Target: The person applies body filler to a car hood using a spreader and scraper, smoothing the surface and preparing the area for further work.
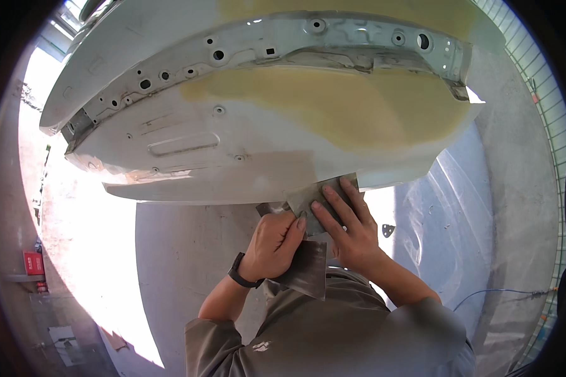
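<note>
A pale car body panel point(339, 100) with yellowish patches and a perforated upper flange spans the view ahead. My left hand point(273, 242), wearing a dark watch, is closed on a thin dark sheet point(305, 273) that hangs down and shows again at its upper left. My right hand point(349, 229) has its fingers spread and lying flat on a lighter grey sheet point(305, 195) beside the left hand, just at the panel's lower edge. The right thumb is hidden, and I cannot tell whether the two sheets are separate.
A pale panel point(138, 28) rises behind the flange. A grey floor point(195, 239) lies below, with bright sunlit patches. A small red container point(33, 262) is at the far left. A thin blue hose point(503, 289) runs at the lower right, near a tiled strip point(547, 107).
</note>
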Motion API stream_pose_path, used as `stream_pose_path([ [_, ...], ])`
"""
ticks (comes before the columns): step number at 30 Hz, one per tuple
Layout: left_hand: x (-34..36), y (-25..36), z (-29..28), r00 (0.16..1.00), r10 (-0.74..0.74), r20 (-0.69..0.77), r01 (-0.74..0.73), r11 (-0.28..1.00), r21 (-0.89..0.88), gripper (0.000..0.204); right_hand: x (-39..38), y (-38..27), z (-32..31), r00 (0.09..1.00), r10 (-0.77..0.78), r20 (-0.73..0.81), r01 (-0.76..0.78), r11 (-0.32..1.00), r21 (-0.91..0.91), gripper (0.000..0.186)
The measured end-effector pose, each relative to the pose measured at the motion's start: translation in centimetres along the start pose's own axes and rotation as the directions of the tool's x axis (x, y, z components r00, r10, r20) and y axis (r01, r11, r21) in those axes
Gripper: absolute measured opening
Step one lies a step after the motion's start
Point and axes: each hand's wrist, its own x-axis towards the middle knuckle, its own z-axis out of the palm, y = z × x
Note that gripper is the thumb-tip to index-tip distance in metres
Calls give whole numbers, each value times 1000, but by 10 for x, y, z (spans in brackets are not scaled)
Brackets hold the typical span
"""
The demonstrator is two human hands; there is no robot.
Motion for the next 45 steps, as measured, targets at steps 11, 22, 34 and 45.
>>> stream_pose_path([
  [11, 69, -41, -119, 948, 271, 164, -307, 915, 262, 15, 81, -49, 160, 763, 242, -600, -422, 889, -178, 58],
  [22, 119, -45, -128, 890, 393, 232, -455, 804, 382, 20, 122, -28, 184, 608, 298, -736, -563, 815, -135, 59],
  [34, 122, -15, -124, 945, 278, 175, -327, 835, 443, 30, 138, -25, 185, 568, 312, -762, -544, 837, -63, 65],
  [45, 127, -8, -124, 951, 276, 140, -309, 839, 448, 33, 147, -23, 176, 558, 334, -760, -514, 858, 0, 58],
])
